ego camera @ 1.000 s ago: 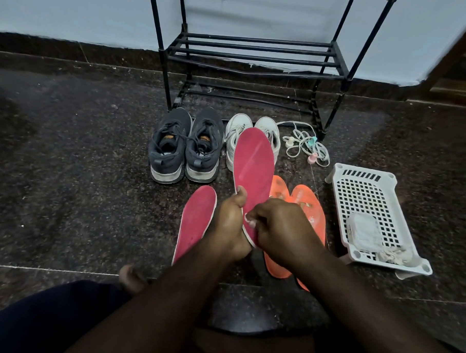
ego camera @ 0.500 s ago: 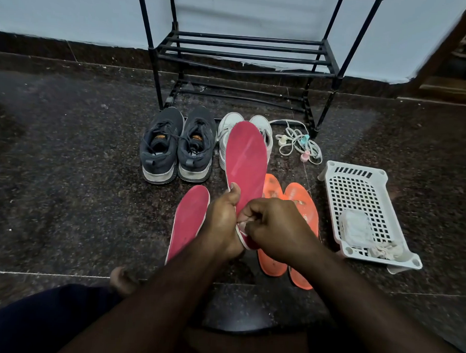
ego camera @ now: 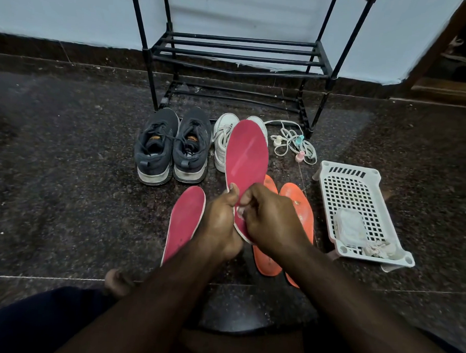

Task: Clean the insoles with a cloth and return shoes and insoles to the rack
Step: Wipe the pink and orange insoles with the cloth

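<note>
My left hand point(ego camera: 220, 221) grips the heel end of a red insole point(ego camera: 247, 158) held up off the floor, thumb on its top face. My right hand point(ego camera: 271, 220) curls round a small white cloth point(ego camera: 240, 210) and presses it on the insole near the heel. A second red insole point(ego camera: 184, 222) lies flat on the floor to the left. Two orange insoles point(ego camera: 298, 206) lie under my right hand, partly hidden. Dark grey shoes point(ego camera: 171, 147) and white shoes point(ego camera: 222, 141) stand before the black rack point(ego camera: 237, 56).
A white perforated basket point(ego camera: 358, 208) lies at the right with a white pad and a crumpled cloth in it. White laces with pastel clips point(ego camera: 292, 145) lie by the rack's right leg. My bare foot point(ego camera: 118, 280) rests on the dark stone floor.
My right hand with the cloth has shifted slightly up along the heel of the held insole. The view has drifted a little; the other things lie as before.
</note>
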`<control>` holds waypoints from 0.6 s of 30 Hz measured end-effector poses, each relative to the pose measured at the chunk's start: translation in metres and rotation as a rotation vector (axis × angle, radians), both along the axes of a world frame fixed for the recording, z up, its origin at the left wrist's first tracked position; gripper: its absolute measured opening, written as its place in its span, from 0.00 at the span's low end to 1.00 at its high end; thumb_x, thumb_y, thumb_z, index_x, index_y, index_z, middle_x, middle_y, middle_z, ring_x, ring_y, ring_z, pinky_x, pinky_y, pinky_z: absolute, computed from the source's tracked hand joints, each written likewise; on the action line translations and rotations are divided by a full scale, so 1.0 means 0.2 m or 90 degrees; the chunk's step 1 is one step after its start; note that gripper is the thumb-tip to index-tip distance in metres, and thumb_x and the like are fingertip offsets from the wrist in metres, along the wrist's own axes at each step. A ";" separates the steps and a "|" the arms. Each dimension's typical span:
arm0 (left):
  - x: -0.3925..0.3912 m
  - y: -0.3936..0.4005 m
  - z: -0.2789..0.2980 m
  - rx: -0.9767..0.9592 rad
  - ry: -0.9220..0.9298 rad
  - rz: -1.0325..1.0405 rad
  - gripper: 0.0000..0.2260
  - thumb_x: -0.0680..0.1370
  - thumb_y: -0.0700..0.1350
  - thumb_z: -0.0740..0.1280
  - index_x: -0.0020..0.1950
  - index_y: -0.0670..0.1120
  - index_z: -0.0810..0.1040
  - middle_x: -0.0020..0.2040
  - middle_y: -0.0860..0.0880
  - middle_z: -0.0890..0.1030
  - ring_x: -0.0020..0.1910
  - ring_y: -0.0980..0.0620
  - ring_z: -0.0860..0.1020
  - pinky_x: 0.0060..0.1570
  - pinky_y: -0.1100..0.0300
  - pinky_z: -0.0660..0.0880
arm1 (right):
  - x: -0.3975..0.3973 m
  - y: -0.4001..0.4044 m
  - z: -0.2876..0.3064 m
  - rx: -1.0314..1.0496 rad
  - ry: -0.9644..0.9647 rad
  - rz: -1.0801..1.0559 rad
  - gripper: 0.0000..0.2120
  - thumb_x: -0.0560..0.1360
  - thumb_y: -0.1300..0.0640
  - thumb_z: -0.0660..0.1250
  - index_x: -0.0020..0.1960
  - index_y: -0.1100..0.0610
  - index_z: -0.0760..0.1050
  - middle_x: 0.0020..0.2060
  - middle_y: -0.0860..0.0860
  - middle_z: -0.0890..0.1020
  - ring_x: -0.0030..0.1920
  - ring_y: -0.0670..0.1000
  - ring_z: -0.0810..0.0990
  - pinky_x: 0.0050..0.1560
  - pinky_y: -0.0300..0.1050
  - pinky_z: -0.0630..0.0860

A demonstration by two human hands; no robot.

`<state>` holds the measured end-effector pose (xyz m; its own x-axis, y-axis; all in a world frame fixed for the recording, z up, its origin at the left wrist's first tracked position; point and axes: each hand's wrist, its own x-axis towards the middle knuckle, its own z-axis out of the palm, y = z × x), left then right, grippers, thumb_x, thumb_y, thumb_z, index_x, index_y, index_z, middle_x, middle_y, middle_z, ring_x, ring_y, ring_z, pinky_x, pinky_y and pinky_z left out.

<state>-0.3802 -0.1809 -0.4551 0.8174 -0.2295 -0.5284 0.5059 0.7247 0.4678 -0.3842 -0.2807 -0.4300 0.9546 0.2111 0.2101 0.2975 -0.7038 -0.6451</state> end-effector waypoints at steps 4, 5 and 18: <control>0.00 0.00 -0.01 0.026 0.059 -0.015 0.30 0.84 0.60 0.53 0.48 0.35 0.81 0.48 0.35 0.81 0.46 0.40 0.82 0.53 0.48 0.76 | -0.03 -0.02 0.04 -0.056 0.137 0.072 0.07 0.70 0.62 0.70 0.41 0.51 0.76 0.34 0.44 0.81 0.36 0.43 0.79 0.38 0.36 0.73; 0.01 0.01 -0.01 0.016 0.068 -0.015 0.32 0.83 0.60 0.53 0.51 0.34 0.82 0.52 0.32 0.80 0.50 0.38 0.81 0.55 0.47 0.75 | -0.03 -0.03 0.05 -0.044 0.169 0.083 0.06 0.70 0.62 0.71 0.41 0.51 0.77 0.33 0.44 0.81 0.36 0.42 0.79 0.38 0.35 0.74; 0.04 0.06 -0.02 -0.025 0.116 -0.048 0.34 0.81 0.63 0.57 0.68 0.33 0.73 0.63 0.35 0.75 0.63 0.38 0.77 0.61 0.45 0.72 | -0.06 -0.03 0.05 -0.012 0.153 0.136 0.10 0.70 0.66 0.67 0.42 0.52 0.79 0.37 0.45 0.83 0.39 0.46 0.82 0.44 0.49 0.79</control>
<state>-0.3727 -0.1697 -0.4593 0.6885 -0.3095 -0.6559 0.6333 0.6972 0.3359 -0.3953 -0.2863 -0.4210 0.9103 0.4134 -0.0214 0.2807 -0.6545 -0.7020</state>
